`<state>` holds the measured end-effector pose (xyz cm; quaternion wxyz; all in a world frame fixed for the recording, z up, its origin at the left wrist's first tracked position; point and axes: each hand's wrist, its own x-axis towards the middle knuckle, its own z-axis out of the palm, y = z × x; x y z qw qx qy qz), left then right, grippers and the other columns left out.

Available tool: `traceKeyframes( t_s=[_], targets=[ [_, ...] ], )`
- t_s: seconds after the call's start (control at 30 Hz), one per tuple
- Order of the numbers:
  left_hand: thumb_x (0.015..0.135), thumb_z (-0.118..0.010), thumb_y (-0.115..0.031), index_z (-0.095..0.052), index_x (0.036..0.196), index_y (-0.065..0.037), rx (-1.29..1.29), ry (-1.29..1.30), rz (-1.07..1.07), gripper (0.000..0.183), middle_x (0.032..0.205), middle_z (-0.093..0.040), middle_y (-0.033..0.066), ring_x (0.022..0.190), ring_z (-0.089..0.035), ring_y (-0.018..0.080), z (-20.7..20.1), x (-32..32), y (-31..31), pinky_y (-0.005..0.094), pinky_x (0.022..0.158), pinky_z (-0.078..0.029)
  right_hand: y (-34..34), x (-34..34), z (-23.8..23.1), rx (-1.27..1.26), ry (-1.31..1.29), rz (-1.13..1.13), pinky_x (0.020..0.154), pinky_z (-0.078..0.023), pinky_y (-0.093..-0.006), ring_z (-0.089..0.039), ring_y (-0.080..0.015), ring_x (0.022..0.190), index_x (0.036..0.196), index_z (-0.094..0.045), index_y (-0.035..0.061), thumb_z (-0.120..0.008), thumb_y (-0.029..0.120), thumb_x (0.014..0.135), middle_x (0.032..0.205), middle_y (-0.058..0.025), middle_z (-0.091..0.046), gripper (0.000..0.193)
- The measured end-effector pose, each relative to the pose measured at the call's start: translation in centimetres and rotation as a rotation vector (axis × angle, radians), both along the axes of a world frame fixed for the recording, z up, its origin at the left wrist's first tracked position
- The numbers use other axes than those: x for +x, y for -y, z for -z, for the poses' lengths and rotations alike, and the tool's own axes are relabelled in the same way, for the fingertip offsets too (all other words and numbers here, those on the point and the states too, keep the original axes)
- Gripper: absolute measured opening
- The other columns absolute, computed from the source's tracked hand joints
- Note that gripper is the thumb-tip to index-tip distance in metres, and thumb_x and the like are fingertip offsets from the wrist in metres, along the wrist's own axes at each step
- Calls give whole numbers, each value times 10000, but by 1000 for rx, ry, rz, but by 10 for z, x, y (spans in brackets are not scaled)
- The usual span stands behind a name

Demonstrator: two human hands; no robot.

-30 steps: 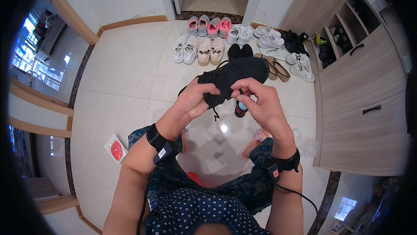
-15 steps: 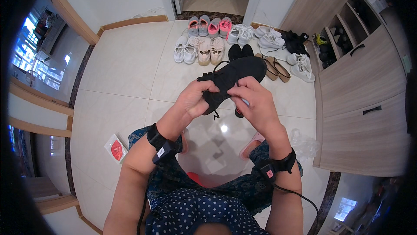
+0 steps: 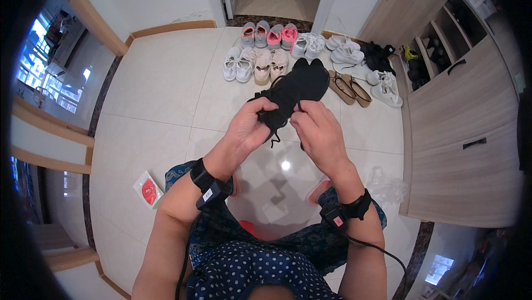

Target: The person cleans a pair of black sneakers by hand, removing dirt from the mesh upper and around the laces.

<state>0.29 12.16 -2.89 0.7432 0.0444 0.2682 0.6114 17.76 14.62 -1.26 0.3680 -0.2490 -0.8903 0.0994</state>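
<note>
A black lace-up shoe is held up in front of me, toe pointing away and to the right. My left hand grips its near left part, thumb on top near the lacing. A loop of black lace sticks up at its left side, and a lace end dangles below. My right hand is closed in a pinch at the shoe's near right edge. A bit of black shows between thumb and forefinger; whether lace or fabric I cannot tell.
Beyond the shoe stand several pairs, including grey-and-pink sneakers, white sneakers and tan flats. A wooden shoe cabinet lines the right side. A clear plastic bag and a red-and-white packet lie on the floor.
The shoe has turned so its toe has swung slightly left and nearer the far shoes. My right hand has shifted a little down and left, still pinching at its edge.
</note>
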Motion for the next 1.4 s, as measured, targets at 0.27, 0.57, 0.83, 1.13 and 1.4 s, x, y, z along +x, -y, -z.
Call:
traceKeyframes(
  t_s=[0.27, 0.57, 0.83, 1.13, 1.4],
  targets=[
    [765, -491, 44, -517, 1077, 126, 92, 92, 4, 323, 1036, -593, 155, 924, -596, 235, -12, 2, 4, 311, 863, -495, 0, -4, 10, -186, -157, 9, 670, -483, -368, -584, -294, 813, 932, -563, 31, -656, 5, 755, 903, -110, -552, 202],
    [773, -509, 30, -533, 1073, 101, 140, -11, 17, 309, 1033, -600, 129, 907, -595, 209, 9, -3, 0, 297, 823, -492, 0, -5, 6, -183, -94, 15, 655, -481, -366, -588, -298, 764, 998, -594, 58, -652, 3, 762, 830, -119, -558, 249],
    [768, -518, 35, -551, 978, 80, 107, -14, -47, 217, 953, -596, 111, 852, -590, 193, 6, -4, 0, 299, 782, -494, 0, 1, -6, -306, -103, -38, 664, -483, -391, -593, -356, 782, 1030, -566, 39, -551, -16, 832, 842, -138, -606, 206],
    [773, -506, 28, -541, 1046, 102, 151, -26, 6, 285, 1004, -609, 132, 879, -600, 198, -4, 2, 4, 302, 786, -502, -3, 6, -8, -509, -123, 44, 583, -467, -378, -611, -318, 687, 981, -575, 59, -612, 76, 842, 787, -153, -622, 144],
    [774, -507, 21, -557, 996, 93, 132, 20, 47, 238, 969, -616, 128, 854, -604, 196, 1, 5, 1, 305, 793, -506, -4, 5, -7, -266, -143, 1, 654, -476, -359, -596, -296, 759, 956, -599, 25, -642, 32, 785, 805, -130, -585, 177]
  ],
)
